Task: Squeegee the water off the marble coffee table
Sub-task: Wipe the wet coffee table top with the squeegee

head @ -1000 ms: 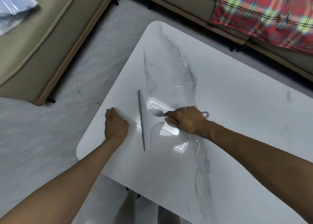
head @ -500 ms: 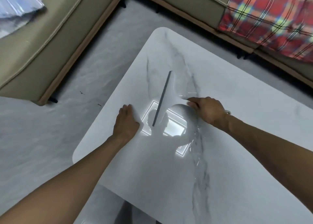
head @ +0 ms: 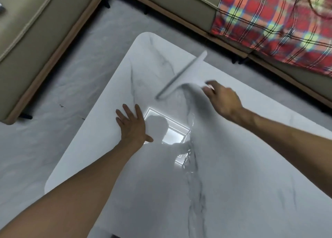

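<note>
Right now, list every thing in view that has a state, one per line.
squeegee: gripped by its handle, blade over the table's far edge, motion-blurred
right hand: closed on the squeegee handle
left hand: open, flat on the table
marble coffee table: wet, a streak of water down its middle
plaid blanket: draped over the sofa

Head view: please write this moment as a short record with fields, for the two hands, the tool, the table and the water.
left hand: flat on the table, fingers spread, holding nothing
right hand: closed on the squeegee handle
squeegee: blurred; blade runs diagonally near the table's far edge
marble coffee table: white, grey veins, reflects a ceiling light
water: thin streak along the vein, beside the reflection
surroundings: beige sofa, plaid blanket
</note>
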`<state>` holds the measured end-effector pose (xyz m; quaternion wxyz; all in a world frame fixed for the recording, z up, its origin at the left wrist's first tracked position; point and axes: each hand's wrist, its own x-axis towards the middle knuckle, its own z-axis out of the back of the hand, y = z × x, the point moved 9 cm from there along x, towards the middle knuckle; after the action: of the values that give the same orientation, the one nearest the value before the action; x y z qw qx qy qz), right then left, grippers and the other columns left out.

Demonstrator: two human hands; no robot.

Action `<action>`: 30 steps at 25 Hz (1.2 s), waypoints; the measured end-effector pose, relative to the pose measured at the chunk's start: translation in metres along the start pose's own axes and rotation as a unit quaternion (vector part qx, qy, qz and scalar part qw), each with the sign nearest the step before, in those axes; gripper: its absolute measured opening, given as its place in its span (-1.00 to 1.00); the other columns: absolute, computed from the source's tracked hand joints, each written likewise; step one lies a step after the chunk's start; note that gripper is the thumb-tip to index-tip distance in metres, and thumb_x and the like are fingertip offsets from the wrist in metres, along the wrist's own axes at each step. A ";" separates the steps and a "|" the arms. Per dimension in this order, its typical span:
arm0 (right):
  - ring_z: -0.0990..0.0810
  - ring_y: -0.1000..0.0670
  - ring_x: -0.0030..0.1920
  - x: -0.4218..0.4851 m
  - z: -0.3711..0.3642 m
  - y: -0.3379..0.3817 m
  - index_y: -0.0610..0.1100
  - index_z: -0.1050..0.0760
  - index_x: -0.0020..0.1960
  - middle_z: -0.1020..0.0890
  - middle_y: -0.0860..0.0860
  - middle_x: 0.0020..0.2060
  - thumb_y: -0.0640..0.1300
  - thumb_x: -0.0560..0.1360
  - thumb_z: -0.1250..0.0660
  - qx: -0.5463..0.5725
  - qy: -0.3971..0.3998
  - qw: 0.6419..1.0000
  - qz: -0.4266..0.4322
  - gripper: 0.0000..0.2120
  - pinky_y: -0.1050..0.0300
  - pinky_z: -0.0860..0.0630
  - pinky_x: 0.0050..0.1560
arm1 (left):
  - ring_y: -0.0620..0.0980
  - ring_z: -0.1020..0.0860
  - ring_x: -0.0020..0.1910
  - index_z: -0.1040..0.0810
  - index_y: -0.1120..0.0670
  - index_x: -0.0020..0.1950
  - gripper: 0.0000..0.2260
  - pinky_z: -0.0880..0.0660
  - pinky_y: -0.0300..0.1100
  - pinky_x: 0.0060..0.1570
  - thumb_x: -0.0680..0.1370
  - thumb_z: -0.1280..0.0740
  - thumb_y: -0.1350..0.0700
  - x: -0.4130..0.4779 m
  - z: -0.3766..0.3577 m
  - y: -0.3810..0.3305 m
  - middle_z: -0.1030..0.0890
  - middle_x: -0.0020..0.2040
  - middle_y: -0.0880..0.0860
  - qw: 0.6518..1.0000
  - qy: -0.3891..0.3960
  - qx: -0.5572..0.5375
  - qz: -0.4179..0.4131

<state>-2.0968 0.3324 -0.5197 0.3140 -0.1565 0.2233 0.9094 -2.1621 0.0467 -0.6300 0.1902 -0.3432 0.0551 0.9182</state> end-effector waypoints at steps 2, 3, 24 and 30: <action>-0.48 -0.28 0.23 0.049 -0.007 0.047 0.06 -0.24 0.47 -0.57 -0.14 0.25 0.04 0.62 -0.07 0.025 0.011 0.999 0.040 -0.58 -0.06 -0.38 0.21 | 0.57 0.12 0.45 0.28 0.20 0.55 0.27 -0.02 0.31 0.43 0.24 -0.53 -0.28 0.003 -0.002 0.001 0.19 0.49 0.49 1.000 -0.004 0.010 0.000; -0.44 -0.27 0.28 0.064 -0.011 0.065 0.06 -0.20 0.50 -0.52 -0.11 0.32 0.00 0.62 -0.06 0.026 0.018 0.998 0.061 -0.56 -0.06 -0.36 0.25 | 0.58 0.09 0.44 0.27 0.21 0.55 0.27 -0.04 0.31 0.43 0.23 -0.53 -0.29 0.003 -0.002 0.000 0.18 0.49 0.49 1.000 -0.008 0.014 -0.002; -0.57 -0.31 0.01 -0.009 0.011 -0.098 0.08 -0.16 0.49 -0.55 -0.23 0.18 -0.05 0.61 0.00 0.118 -0.017 0.982 -0.148 -0.56 -0.09 -0.51 0.12 | 0.45 0.09 0.50 0.24 0.16 0.56 0.14 0.02 0.24 0.49 0.34 -0.51 -0.19 -0.035 0.000 -0.043 0.16 0.53 0.39 0.994 -0.013 0.056 -0.089; -0.55 -0.28 -0.13 -0.139 -0.024 -0.144 0.14 -0.10 0.52 -0.58 -0.19 -0.12 -0.02 0.63 0.01 0.053 0.040 0.982 -0.177 -0.55 -0.04 -0.52 -0.11 | 0.49 0.13 0.49 0.34 0.17 0.54 0.14 0.04 0.23 0.50 0.39 -0.48 -0.16 -0.056 -0.034 -0.093 0.24 0.53 0.37 0.988 0.032 0.080 -0.125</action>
<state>-1.8964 0.3520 -0.5253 0.4682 -0.2130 0.2522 0.8197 -2.0663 0.1067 -0.6166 0.3283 -0.3601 0.0915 0.8685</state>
